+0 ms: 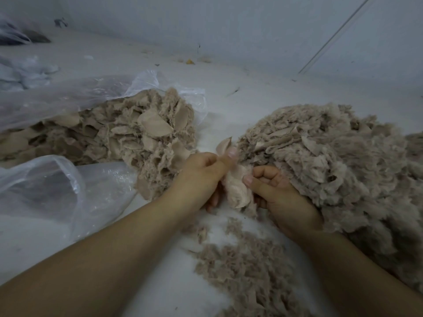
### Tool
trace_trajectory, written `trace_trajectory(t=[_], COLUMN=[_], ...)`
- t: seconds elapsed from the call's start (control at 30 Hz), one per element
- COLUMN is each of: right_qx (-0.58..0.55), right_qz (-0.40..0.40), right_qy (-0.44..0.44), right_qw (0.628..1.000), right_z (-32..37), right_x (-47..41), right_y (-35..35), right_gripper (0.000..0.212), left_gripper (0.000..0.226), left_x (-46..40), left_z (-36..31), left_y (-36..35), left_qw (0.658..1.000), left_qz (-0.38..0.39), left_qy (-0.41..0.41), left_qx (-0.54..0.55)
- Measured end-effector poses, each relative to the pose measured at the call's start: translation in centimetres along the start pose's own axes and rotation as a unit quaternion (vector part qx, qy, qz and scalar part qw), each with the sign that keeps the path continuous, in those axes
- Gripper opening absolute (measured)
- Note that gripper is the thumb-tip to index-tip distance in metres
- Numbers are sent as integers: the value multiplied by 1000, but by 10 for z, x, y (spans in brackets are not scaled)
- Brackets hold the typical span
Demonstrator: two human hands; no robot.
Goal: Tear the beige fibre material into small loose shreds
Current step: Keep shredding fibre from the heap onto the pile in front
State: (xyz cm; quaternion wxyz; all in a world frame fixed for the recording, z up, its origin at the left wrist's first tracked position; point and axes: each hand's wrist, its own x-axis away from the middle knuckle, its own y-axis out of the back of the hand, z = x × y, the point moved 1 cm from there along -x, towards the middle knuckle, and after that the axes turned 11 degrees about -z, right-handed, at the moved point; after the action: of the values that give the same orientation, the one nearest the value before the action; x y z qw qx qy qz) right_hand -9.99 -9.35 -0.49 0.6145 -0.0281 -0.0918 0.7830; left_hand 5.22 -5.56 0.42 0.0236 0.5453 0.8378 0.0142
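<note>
While I watch from the head view, my left hand [203, 168] and right hand [274, 188] both pinch a pale beige, soft fibre wad [235, 186] at frame centre, fingers curled onto it. It looks light, limp and fuzzy, likely tearing easily when gripped near its frayed edges. Shredded beige fluff heap [332, 161] lies right; untorn beige pieces [137, 133] spill from a clear plastic bag [68, 94] left.
</note>
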Motion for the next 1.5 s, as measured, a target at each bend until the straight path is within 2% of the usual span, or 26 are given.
trace_trajectory(t=[0.07, 0.13, 0.2, 0.3, 0.4, 0.5, 0.6, 0.67, 0.73, 0.77, 0.8, 0.83, 0.93, 1.0, 1.03, 1.1, 1.13, 1.2, 1.23, 1.33, 1.43, 1.5], right_qx=[-22, -30, 36, 111, 85, 62, 52, 58, 67, 63, 58, 51, 31, 23, 24, 29, 30, 33, 44, 77, 97, 106], right_qz=[7, 33, 74, 78, 51, 38, 63, 82, 89, 87, 82, 75, 49, 26, 18, 14, 17, 28, 33, 43, 42, 39], right_qy=[-16, -23, 2, 21, 27, 29, 27, 18, 22, 24, 26, 22, 21, 17, 16, 14, 13, 9, 10, 9, 3, -5], right_qw=[1000, 999, 997, 991, 995, 997, 996, 995, 994, 994, 995, 996, 998, 999, 999, 999, 999, 999, 998, 996, 994, 994], right_z=[2, 4, 6, 5, 3, 3, 2, 1, 2, 4, 3, 4, 4, 4, 4, 3, 3, 2, 2, 2, 2, 1], right_x=[2, 3, 4, 3, 0, -2, -2, -1, 0, 1, 0, 1, 1, 0, 0, -1, -1, -2, -2, -4, -5, -5], right_y=[0, 1, 1, 0, 2, 6, 9, 9, 9, 8, 7, 6, 4, 3, 3, 4, 4, 4, 4, 3, 3, 1], right_gripper=[9, 25, 31, 21, 24, 22, 18, 23, 21, 17, 17, 19, 26, 28, 28, 28, 29, 31, 32, 32, 33, 31], left_gripper=[40, 31, 29, 27, 29, 31, 24, 24, 23, 24, 26, 25, 26, 33, 29, 27, 31, 39, 41, 30, 27, 15], left_x=[2, 0, -1, 1, 1, -4, -12, -17, -18, -17, -18, -18, -16, -9, -5, 7, 11, 13, 11, -3, -2, -2], left_z=[1, 2, 1, -3, -6, -9, -19, -24, -28, -28, -26, -25, -30, -35, -35, -29, -24, -13, -7, 6, 10, 10], left_y=[-2, -4, -3, -1, 0, 6, 25, 39, 50, 53, 55, 57, 57, 50, 44, 25, 13, -6, -11, -8, -8, -10], left_qw=[999, 1000, 999, 998, 996, 988, 972, 930, 836, 790, 759, 740, 730, 708, 704, 709, 716, 740, 748, 773, 844, 902], left_qz=[38, 9, -34, -48, -70, -128, -194, -243, -267, -256, -236, -215, -203, -214, -209, -151, -98, -15, 3, 17, 32, -23], left_qy=[-4, -5, -5, -8, -31, -54, -128, -209, -294, -320, -324, -320, -322, -363, -394, -442, -442, -386, -351, -349, -388, -351], left_qx=[-13, -8, -1, 29, 53, 67, -23, -178, -380, -456, -514, -551, -568, -567, -553, -529, -532, -550, -563, -529, -369, -251])
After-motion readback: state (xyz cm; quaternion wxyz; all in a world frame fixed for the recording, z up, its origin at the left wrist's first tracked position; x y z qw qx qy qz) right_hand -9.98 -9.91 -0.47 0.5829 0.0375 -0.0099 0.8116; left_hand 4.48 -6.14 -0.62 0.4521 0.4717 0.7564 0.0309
